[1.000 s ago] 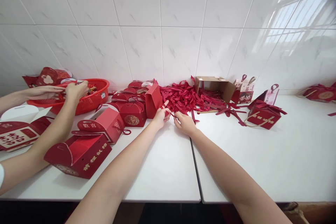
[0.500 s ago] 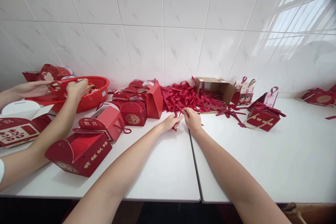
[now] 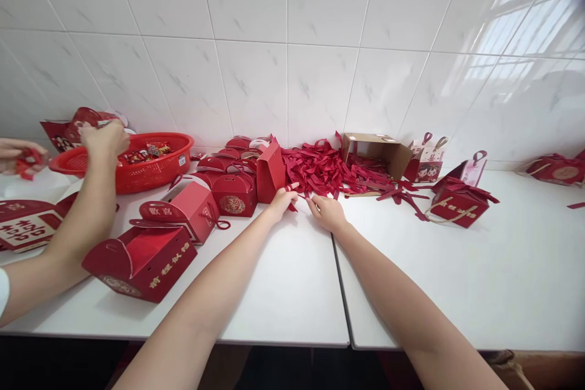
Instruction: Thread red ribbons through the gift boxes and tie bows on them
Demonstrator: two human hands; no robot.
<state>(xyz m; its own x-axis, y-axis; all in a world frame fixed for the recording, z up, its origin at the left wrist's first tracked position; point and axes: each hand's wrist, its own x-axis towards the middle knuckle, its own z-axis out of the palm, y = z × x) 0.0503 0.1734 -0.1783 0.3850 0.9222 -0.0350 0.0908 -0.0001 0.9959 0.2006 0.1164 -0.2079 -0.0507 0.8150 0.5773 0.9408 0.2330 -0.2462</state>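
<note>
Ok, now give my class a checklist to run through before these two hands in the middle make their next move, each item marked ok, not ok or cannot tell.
1. Left hand has hold of the ribbon: ok.
2. Right hand pinches the ribbon too: ok, by the look of it.
3. Ribbon knotted: cannot tell, too small and partly covered.
4. More ribbons close by: ok, heaped just beyond the hands.
5. Front box at the left closed: not ok, its top is open.
6. Co-worker's hands clear of these two: ok, off to the left near the basket.
</note>
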